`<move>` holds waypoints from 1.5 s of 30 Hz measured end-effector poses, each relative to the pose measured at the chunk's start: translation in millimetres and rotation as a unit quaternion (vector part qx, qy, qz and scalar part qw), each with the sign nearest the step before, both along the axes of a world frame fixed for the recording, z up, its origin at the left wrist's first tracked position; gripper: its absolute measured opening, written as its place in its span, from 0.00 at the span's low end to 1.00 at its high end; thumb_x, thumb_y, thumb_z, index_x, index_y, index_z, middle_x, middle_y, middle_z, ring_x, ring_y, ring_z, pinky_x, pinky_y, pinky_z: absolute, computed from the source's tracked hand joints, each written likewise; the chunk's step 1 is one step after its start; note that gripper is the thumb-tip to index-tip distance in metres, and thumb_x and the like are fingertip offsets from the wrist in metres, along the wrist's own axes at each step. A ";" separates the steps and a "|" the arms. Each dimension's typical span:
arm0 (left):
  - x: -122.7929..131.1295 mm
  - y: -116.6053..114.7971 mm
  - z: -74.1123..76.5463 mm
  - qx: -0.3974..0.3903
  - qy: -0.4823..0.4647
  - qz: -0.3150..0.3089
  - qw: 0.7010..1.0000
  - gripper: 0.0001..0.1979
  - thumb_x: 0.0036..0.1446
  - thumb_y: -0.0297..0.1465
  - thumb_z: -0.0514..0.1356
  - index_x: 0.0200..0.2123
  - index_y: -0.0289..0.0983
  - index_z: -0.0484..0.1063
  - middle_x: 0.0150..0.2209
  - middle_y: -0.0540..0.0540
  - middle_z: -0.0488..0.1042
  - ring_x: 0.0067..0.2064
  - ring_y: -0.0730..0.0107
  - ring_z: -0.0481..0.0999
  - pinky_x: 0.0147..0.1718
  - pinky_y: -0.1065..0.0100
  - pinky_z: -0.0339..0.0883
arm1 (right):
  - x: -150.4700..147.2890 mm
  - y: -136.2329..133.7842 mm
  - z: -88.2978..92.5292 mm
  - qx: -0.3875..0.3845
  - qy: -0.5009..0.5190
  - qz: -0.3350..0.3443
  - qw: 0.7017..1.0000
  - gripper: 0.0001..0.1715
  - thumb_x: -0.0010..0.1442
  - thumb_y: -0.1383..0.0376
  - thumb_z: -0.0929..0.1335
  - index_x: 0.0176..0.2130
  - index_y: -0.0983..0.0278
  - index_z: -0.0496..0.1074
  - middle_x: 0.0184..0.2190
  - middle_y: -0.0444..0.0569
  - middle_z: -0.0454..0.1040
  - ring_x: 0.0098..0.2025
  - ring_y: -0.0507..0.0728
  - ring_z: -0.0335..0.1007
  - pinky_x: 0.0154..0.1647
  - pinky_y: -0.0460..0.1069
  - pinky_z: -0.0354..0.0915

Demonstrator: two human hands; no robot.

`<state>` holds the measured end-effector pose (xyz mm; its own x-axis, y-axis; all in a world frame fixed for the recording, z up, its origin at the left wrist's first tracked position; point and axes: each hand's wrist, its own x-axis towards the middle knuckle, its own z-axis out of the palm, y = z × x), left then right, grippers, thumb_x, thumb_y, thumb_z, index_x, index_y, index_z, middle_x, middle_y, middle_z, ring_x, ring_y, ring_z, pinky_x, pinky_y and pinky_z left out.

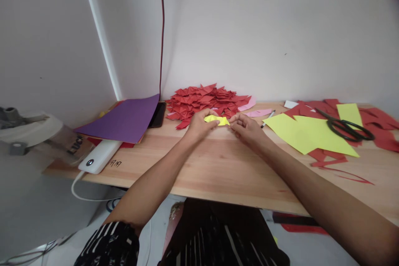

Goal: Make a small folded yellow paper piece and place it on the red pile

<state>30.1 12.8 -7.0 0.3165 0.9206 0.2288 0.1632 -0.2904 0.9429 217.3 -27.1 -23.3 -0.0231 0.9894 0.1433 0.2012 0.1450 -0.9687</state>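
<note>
A small folded piece of yellow paper [217, 120] is held just above the wooden table, in front of a heap of red folded paper pieces [205, 102]. My left hand [201, 123] is closed on its left end, with the thumb along the near side. At its right end, the fingers of my right hand [245, 126] pinch the paper's tip. The fold details between my fingers are too small to make out.
Right of my hands lie a yellow sheet [307, 131], black-handled scissors [350, 130], red paper scraps [382, 126] and a pen [268, 119]. To the left are purple paper [124, 118], a phone [158, 115], a white power bank [99, 157] and a plastic cup [67, 143].
</note>
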 end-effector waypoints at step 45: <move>-18.8 9.4 10.4 -0.187 0.045 -0.018 0.981 0.04 0.56 0.19 0.59 0.29 0.29 0.69 0.19 0.47 0.75 0.18 0.78 0.73 0.17 0.79 0.57 | 26.4 4.8 1.9 0.039 -0.188 -0.110 0.975 0.09 0.49 0.66 0.64 0.34 0.61 0.69 0.23 0.43 0.68 0.25 0.54 0.60 0.27 0.48 0.56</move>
